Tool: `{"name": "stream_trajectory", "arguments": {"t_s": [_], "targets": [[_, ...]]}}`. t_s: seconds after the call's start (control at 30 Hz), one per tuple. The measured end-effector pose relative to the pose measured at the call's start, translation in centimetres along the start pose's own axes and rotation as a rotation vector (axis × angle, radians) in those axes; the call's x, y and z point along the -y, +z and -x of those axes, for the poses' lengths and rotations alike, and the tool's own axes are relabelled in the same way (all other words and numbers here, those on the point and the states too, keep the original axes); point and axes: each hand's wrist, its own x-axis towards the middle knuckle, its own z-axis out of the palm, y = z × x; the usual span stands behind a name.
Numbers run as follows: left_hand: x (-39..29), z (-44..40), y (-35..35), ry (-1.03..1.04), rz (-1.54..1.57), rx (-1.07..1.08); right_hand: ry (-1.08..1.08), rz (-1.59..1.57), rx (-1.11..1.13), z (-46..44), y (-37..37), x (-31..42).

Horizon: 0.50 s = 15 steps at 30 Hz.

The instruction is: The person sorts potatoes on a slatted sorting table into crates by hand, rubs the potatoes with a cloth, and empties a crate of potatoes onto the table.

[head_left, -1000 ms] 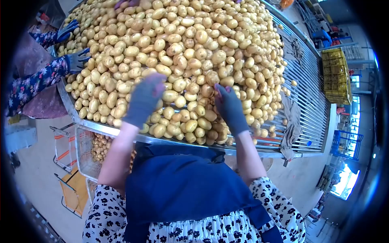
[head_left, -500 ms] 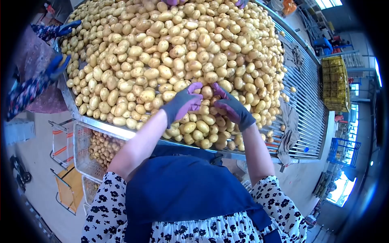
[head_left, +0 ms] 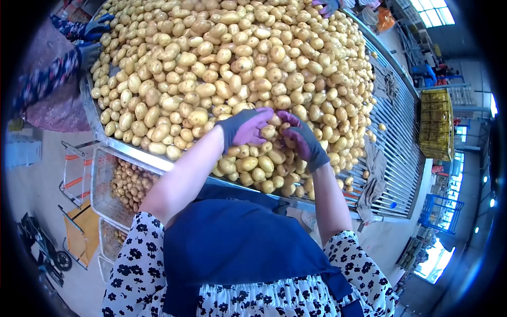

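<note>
A large heap of potatoes (head_left: 211,58) covers a metal slatted table (head_left: 404,158). My left hand (head_left: 246,128), in a grey and purple glove, lies over the near part of the heap with its fingers spread a little and pointing right. Just right of it is my right hand (head_left: 302,138), gloved the same way, its fingers curved towards the left one. Potatoes show in the narrow gap between both hands, and the fingertips touch them. Neither hand has a potato clearly closed inside it.
A co-worker's blue-gloved hands (head_left: 90,53) are at the left edge of the heap, another's gloved hand (head_left: 328,6) at the far side. Plastic crates with potatoes (head_left: 129,185) stand below the near left edge. Grey cloth (head_left: 374,177) lies on the slats; yellow crates (head_left: 436,124) stand right.
My hands have come together from farther apart, their palms now turned inwards. The co-worker's hands at the left have shifted, and the camera view has moved slightly.
</note>
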Motion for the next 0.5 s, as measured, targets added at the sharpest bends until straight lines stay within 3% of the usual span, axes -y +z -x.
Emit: {"name": "stream_trajectory", "arguments": {"t_s": [0.1, 0.17, 0.23, 0.3, 0.33, 0.37, 0.43, 0.5], "targets": [[0.1, -1.0, -1.9, -0.011, 0.046, 0.176, 0.016, -0.234, -0.054, 1.4, 0.5, 0.0], [0.3, 0.7, 0.2, 0.111, -0.037, -0.007, -0.158, -0.398, -0.121, 2.0, 2.0, 0.4], [0.5, 1.3, -0.1, 0.15, -0.232, 0.023, -0.257, -0.465, -0.134, 1.4, 1.6, -0.9], [0.0, 2.0, -0.3, 0.326, -0.803, -0.054, -0.001, -0.297, -0.106, 1.5, 0.3, -1.4], [-0.8, 2.3, -0.3, 0.198, -0.847, -0.032, 0.127, -0.222, -0.165, 1.5, -0.1, -1.0], [-1.1, 2.7, 0.3, 0.197, -0.847, -0.031, 0.127, -0.222, -0.167, 1.1, -0.2, -0.8], [-2.4, 3.9, 2.9, -0.024, -0.989, -0.131, 0.352, 0.156, -0.161, 0.3, -0.2, 0.0], [-2.2, 3.2, 4.2, -0.059, -1.059, -0.145, 0.415, 0.176, -0.174, -0.2, -0.4, 0.6]]}}
